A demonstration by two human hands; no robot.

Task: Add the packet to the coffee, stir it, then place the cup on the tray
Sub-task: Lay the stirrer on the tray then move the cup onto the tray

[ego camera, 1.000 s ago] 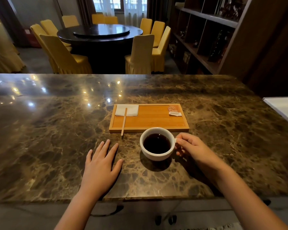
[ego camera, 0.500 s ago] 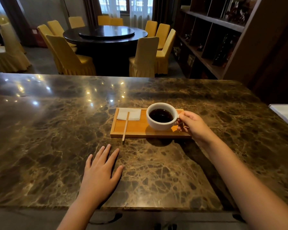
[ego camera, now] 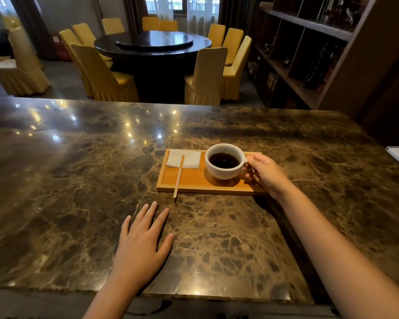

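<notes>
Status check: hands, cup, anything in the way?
Right hand gripping cup handle; left hand flat on counter. Cup down on tray, coffee inside. Stir stick and napkin beside cup, clear.

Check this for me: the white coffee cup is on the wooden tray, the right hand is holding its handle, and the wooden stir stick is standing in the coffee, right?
Not quite. In the head view the stir stick lies on the wooden tray, across the napkin, its near end overhanging the tray's edge. The cup on the tray and the right hand at its handle are correct.
</notes>
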